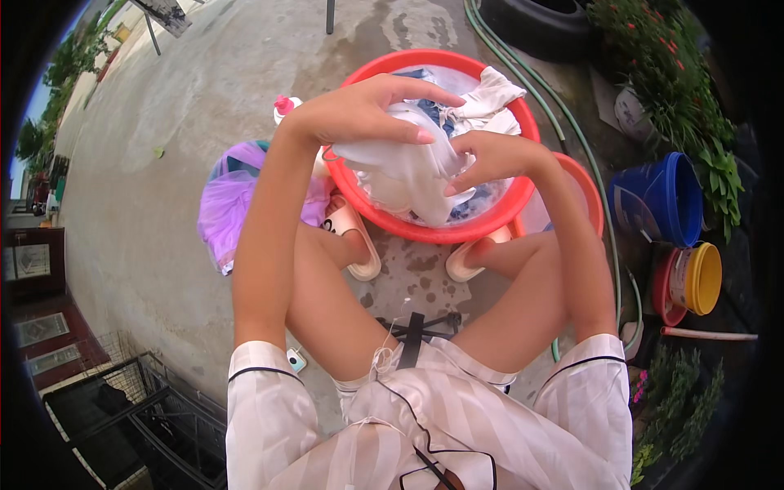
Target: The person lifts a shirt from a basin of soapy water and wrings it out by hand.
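My left hand [357, 110] reaches over a wet white cloth [408, 163], its thumb and fingers on either side of the fabric. From the right, my right hand [498, 155] grips the same cloth between thumb and fingers. The cloth hangs in folds above a round red basin [441, 235]. Sudsy water in the basin holds a blue patterned garment [437, 114] and more white fabric [494, 98], part of which lies over the far right rim. Some of my left fingers are hidden behind the cloth.
A purple tulle garment [224, 216] lies on the concrete at left, near a pink-capped bottle [284, 106]. Behind the basin's right side stands another red tub [581, 184]. Further right are a green hose [584, 139], blue bucket [661, 200], yellow bucket [698, 278] and black tyre [535, 28].
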{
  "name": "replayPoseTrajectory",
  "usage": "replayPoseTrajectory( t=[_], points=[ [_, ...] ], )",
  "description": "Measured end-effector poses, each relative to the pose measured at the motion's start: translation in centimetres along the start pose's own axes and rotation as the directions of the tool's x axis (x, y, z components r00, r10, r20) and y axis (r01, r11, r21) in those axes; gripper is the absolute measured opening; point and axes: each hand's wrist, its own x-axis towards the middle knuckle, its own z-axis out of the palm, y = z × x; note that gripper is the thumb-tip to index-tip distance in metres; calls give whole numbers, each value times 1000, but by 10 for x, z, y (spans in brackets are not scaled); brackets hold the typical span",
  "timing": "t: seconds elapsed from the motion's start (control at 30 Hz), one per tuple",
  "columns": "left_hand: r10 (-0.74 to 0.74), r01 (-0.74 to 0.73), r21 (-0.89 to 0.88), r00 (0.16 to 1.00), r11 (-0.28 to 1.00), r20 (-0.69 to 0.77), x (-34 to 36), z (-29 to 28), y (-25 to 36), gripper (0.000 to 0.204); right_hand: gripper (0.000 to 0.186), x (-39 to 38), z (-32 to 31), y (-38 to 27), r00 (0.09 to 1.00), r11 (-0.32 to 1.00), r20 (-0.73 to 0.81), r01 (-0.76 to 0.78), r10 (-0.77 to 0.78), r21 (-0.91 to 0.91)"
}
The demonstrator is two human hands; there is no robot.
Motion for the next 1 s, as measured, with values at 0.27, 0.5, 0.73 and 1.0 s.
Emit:
replayPoseTrajectory(
  t=[0.27, 0.5, 0.73, 1.0],
  points=[
    [131, -146, -103, 982, 984, -138, -3, -2, 10, 52, 45, 44, 28, 52, 979, 991, -203, -58, 32, -124],
    [-34, -19, -256, 979, 966, -201, -18, -16, 11, 51, 44, 53, 15, 91, 970, 995, -239, 66, -47, 76],
    [-169, 127, -139, 920, 982, -354, -47, -55, -55, 47, 37, 23, 1, 89, 959, 920, -280, 79, 35, 385],
    [-481, 481, -47, 860, 876, -168, -58, -59, -92, 37, 31, 8, -13, 75, 841, 813, -532, 241, 97, 530]
  ],
)
